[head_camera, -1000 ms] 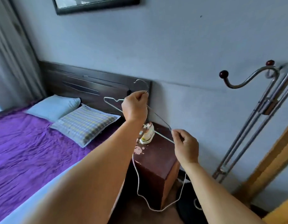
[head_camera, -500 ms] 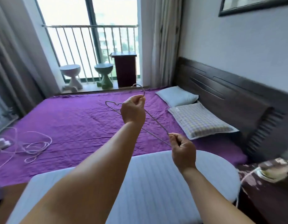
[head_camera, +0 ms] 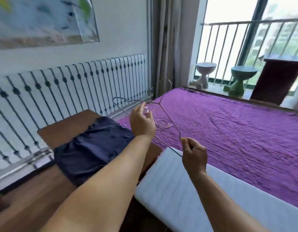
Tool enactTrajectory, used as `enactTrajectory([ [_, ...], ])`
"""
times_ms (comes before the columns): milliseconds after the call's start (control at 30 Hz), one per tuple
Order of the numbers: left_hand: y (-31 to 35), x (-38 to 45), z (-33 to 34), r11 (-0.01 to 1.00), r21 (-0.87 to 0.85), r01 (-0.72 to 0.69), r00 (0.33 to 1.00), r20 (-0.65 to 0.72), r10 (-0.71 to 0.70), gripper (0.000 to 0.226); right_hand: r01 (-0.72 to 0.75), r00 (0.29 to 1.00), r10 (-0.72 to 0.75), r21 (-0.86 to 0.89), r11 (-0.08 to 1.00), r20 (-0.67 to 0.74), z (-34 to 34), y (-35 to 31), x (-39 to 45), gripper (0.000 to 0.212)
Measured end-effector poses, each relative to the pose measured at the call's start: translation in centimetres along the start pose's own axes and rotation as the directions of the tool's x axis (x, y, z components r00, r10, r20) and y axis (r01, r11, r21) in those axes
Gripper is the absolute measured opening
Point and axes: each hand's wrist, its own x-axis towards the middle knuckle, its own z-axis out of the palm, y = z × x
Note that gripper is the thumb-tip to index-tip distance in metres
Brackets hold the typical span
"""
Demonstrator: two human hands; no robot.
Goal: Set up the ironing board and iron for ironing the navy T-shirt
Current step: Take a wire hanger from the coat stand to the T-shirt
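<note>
Because the head camera is swinging, much of the head view is smeared: the wall picture (head_camera: 44, 19) is a blur of colours cut off at the top and left, and the thin wire hanger (head_camera: 168, 114) fades in places against the purple bedspread (head_camera: 237, 131). Its hook (head_camera: 165, 82) is barely readable in front of the curtain (head_camera: 166, 47). Both forearms cover part of the scene (the left one hides a strip of the navy T-shirt (head_camera: 94, 146) and the wooden desk (head_camera: 66, 123) it lies on). The white padded ironing board (head_camera: 186, 190) runs out of frame at the bottom right, lying on the near edge of the bed. No iron can be made out.

Compared with half a second ago, the view has turned left: the headboard and pillows have gone, and the T-shirt, the desk and a white railing (head_camera: 61, 91) have come in. The left hand (head_camera: 142, 121), then closed around the hanger's neck, now has its grip spread, fingers loose; whether they touch the wire I cannot tell. The right hand (head_camera: 194, 154) keeps its grip pinched on the hanger's lower corner. A pale cord (head_camera: 161, 124) lies coiled on the bedspread behind the left hand.
</note>
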Motion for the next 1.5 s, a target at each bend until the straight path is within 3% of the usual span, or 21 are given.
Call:
enactTrajectory([
  [100, -5.3, 4.1, -5.6, 0.994, 0.035, 0.104, 0.995, -0.014, -0.103, 0.046, -0.065, 0.997, 0.062, 0.084, 0.994, 0.048, 7.8, -2.7, -1.0, 0.02],
  [233, -11.5, 8.9, -12.5, 0.963, 0.012, 0.269, 0.96, 0.076, -0.269, 0.054, -0.11, 0.985, 0.092, 0.117, 0.987, 0.148, 18.6, -6.5, -3.2, 0.024],
  [367, -16.6, 13.1, -18.9, 0.936, -0.02, 0.35, 0.932, 0.101, -0.347, 0.055, -0.153, 0.972, 0.112, 0.195, 0.969, 0.206, 28.3, -10.3, -6.1, 0.022],
  [533, -21.3, 17.3, -24.0, 0.886, -0.147, 0.44, 0.898, 0.052, -0.437, 0.044, -0.333, 0.915, 0.234, 0.288, 0.898, 0.329, 35.6, -12.9, -8.3, 0.029],
  [733, -25.7, 22.6, -27.9, 0.862, -0.238, 0.448, 0.874, -0.085, -0.478, 0.036, -0.422, 0.863, 0.254, 0.345, 0.838, 0.437, 43.8, -14.4, -10.0, 0.023],
  [900, -29.7, 28.5, -29.4, 0.88, -0.099, 0.465, 0.866, -0.153, -0.475, 0.038, -0.496, 0.804, 0.267, 0.351, 0.794, 0.531, 52.0, -13.6, -9.4, 0.022],
  [1000, -32.6, 33.4, -29.3, 0.884, 0.08, 0.46, 0.882, -0.15, -0.446, 0.013, -0.5, 0.763, 0.25, 0.299, 0.813, 0.597, 57.1, -12.9, -7.6, 0.019],
  [1033, -33.5, 34.9, -29.3, 0.877, 0.14, 0.46, 0.886, -0.139, -0.442, 0.017, -0.499, 0.758, 0.264, 0.27, 0.823, 0.597, 58.7, -12.8, -7.0, 0.02],
  [1167, -36.8, 40.2, -28.9, 0.837, 0.284, 0.467, 0.879, -0.049, -0.474, 0.029, -0.547, 0.749, 0.35, 0.228, 0.805, 0.562, 64.5, -12.7, -4.1, 0.032],
  [1300, -40.5, 44.3, -28.4, 0.8, 0.362, 0.479, 0.845, 0.058, -0.532, 0.034, -0.511, 0.795, 0.41, 0.13, 0.85, 0.447, 68.6, -12.2, -1.2, 0.025],
  [1500, -45.9, 48.3, -27.0, 0.775, 0.546, 0.318, 0.799, 0.285, -0.529, 0.03, -0.514, 0.791, 0.502, -0.066, 0.855, 0.351, 73.6, -8.6, 1.5, 0.021],
])
